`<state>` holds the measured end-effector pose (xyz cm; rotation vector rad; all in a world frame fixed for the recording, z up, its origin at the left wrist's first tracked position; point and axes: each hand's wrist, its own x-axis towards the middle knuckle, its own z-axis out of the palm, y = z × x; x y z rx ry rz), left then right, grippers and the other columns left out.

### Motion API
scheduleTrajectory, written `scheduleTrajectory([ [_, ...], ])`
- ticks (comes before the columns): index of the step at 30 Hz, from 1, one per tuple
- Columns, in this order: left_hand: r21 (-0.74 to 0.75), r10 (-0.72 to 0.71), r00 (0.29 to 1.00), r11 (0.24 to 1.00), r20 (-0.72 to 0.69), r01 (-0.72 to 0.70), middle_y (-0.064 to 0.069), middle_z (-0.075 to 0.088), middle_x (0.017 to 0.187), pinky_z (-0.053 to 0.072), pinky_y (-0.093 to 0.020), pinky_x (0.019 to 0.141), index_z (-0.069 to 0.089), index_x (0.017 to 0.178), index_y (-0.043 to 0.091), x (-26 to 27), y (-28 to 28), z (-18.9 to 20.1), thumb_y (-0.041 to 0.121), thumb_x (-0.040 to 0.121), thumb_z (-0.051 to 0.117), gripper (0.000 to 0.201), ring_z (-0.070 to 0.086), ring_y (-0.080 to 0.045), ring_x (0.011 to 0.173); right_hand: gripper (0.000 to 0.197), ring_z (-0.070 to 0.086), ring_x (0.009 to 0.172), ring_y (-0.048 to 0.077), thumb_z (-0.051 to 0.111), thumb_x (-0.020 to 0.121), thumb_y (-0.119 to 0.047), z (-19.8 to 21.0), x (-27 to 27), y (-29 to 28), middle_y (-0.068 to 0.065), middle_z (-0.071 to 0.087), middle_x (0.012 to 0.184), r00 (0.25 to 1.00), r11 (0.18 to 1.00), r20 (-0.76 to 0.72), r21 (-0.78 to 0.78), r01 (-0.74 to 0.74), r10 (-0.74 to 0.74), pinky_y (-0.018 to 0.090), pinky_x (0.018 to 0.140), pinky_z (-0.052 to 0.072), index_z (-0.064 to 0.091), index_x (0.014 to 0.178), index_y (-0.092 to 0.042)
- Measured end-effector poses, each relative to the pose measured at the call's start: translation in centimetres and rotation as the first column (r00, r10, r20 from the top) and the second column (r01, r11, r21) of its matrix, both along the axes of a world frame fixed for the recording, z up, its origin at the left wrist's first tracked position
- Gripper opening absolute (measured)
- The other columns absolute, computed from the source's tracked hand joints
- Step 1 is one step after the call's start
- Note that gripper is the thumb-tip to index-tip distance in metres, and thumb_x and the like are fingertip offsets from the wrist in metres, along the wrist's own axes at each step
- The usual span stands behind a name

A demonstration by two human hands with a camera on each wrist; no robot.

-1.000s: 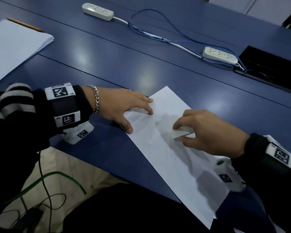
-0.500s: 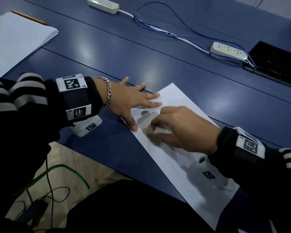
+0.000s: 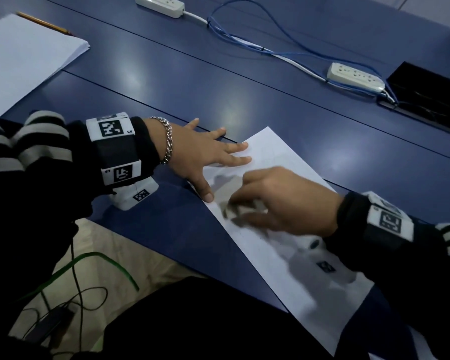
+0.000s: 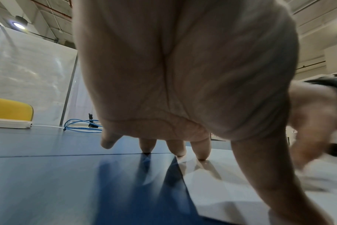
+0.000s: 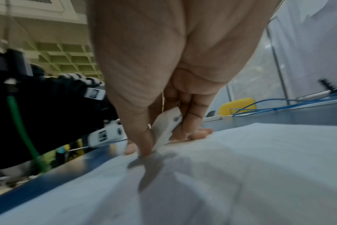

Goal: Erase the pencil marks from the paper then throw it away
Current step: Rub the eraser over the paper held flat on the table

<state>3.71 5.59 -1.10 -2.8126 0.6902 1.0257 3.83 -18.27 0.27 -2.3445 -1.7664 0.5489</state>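
A white eraser (image 5: 166, 124) is pinched by the right hand (image 3: 286, 201) on the paper (image 3: 283, 157), which is pinned at the worktop's (image 3: 166, 81) near edge by the spread left hand (image 3: 200, 152).

We see the white paper sheet (image 3: 291, 229) on the blue table (image 3: 166, 81), the stack of white sheets (image 3: 24, 55) far left, two white power strips (image 3: 355, 77) behind.

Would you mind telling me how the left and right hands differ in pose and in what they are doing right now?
The left hand lies flat, fingers spread, pressing the paper; the right hand is curled, pinching a white eraser. The left is sharp, the right motion-blurred. Both wear wrist bands and meet the paper.
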Motion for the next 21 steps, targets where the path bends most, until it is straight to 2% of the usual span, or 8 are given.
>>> scheduleTrajectory([
  [4, -0.019, 0.012, 1.0, 1.0, 0.006, -0.012, 0.032, -0.03, 0.162, -0.005, -0.081, 0.115, -0.015, 0.155, 0.06, 0.0, 0.1, 0.0, 0.083, 0.077, 0.064, 0.113, -0.022, -0.025, 0.157, 0.031, 0.061, 0.087, 0.021, 0.056, 0.088, -0.051, 0.0, 2.2, 0.1, -0.006, 0.059, 0.09, 0.979, 0.981, 0.092, 0.082, 0.175, -0.182, 0.038, 0.078, 0.05, 0.071, 0.097, -0.025],
  [6, -0.017, 0.012, 1.0, 1.0, 0.007, -0.012, 0.033, -0.03, 0.162, -0.004, -0.081, 0.115, -0.015, 0.155, 0.06, 0.0, 0.1, 0.0, 0.083, 0.077, 0.063, 0.113, -0.022, -0.026, 0.157, 0.031, 0.059, 0.083, 0.02, 0.055, 0.088, -0.05, -0.2, 0.7, -0.1, -0.006, 0.057, 0.089, 0.985, 0.985, 0.087, 0.094, 0.143, -0.151, 0.036, 0.074, 0.049, 0.071, 0.095, -0.024],
  [10, -0.004, 0.006, 1.0, 1.0, 0.016, -0.006, 0.03, -0.03, 0.163, -0.003, -0.08, 0.116, -0.018, 0.155, 0.058, -0.2, -0.1, 0.3, 0.085, 0.078, 0.06, 0.112, -0.021, -0.027, 0.158, 0.028, 0.059, 0.082, 0.017, 0.064, 0.091, -0.046, -0.1, -1.3, -1.4, -0.006, 0.059, 0.091, 0.997, 0.997, 0.023, 0.026, 0.078, -0.078, 0.03, 0.074, 0.048, 0.071, 0.11, -0.026],
  [13, 0.027, -0.005, 0.999, 1.0, 0.048, 0.004, 0.025, -0.024, 0.168, -0.003, -0.077, 0.118, -0.013, 0.159, 0.054, -0.6, -0.4, 0.8, 0.084, 0.08, 0.06, 0.112, -0.014, -0.025, 0.16, 0.029, 0.061, 0.086, 0.017, 0.066, 0.088, -0.045, 0.3, 0.5, -4.1, -0.006, 0.062, 0.092, 0.963, 0.965, 0.1, 0.095, 0.243, -0.252, 0.033, 0.077, 0.051, 0.072, 0.11, -0.025],
  [16, 0.033, -0.021, 0.993, 0.999, 0.119, 0.017, 0.014, 0.0, 0.173, 0.0, -0.073, 0.121, 0.002, 0.164, 0.048, -1.2, -0.7, 1.3, 0.084, 0.079, 0.061, 0.108, 0.008, -0.018, 0.16, 0.028, 0.061, 0.088, 0.016, 0.066, 0.088, -0.045, 0.0, 0.9, -6.7, -0.011, 0.059, 0.094, 0.917, 0.931, 0.163, 0.053, 0.361, -0.365, 0.04, 0.076, 0.054, 0.07, 0.11, -0.028],
  [18, -0.018, -0.019, 0.977, 1.0, 0.211, 0.024, 0.01, 0.033, 0.157, 0.009, -0.063, 0.125, 0.014, 0.163, 0.046, -1.6, -1.1, 1.5, 0.086, 0.075, 0.063, 0.109, 0.034, -0.014, 0.142, 0.028, 0.06, 0.087, 0.015, 0.066, 0.088, -0.045, -0.5, 0.5, -7.4, -0.012, 0.057, 0.094, 0.913, 0.925, 0.155, 0.026, 0.379, -0.378, 0.039, 0.076, 0.054, 0.069, 0.111, -0.029],
  [20, -0.061, -0.019, 0.968, 0.997, 0.249, 0.035, 0.008, 0.038, 0.144, 0.018, -0.045, 0.123, 0.017, 0.164, 0.044, -1.9, -1.6, 1.4, 0.087, 0.07, 0.067, 0.114, 0.039, -0.014, 0.126, 0.027, 0.06, 0.086, 0.014, 0.067, 0.088, -0.044, -0.5, 0.5, -7.5, -0.012, 0.057, 0.093, 0.914, 0.924, 0.141, 0.019, 0.381, -0.38, 0.037, 0.076, 0.053, 0.069, 0.111, -0.029],
  [21, -0.067, -0.031, 0.972, 0.997, 0.234, 0.047, 0.006, 0.032, 0.153, 0.018, -0.042, 0.122, 0.014, 0.164, 0.043, -2.1, -1.8, 1.2, 0.086, 0.07, 0.069, 0.118, 0.035, -0.018, 0.135, 0.027, 0.06, 0.087, 0.014, 0.067, 0.087, -0.044, -0.2, 0.6, -7.3, -0.013, 0.057, 0.093, 0.916, 0.925, 0.14, 0.009, 0.379, -0.376, 0.037, 0.076, 0.053, 0.069, 0.11, -0.03],
])
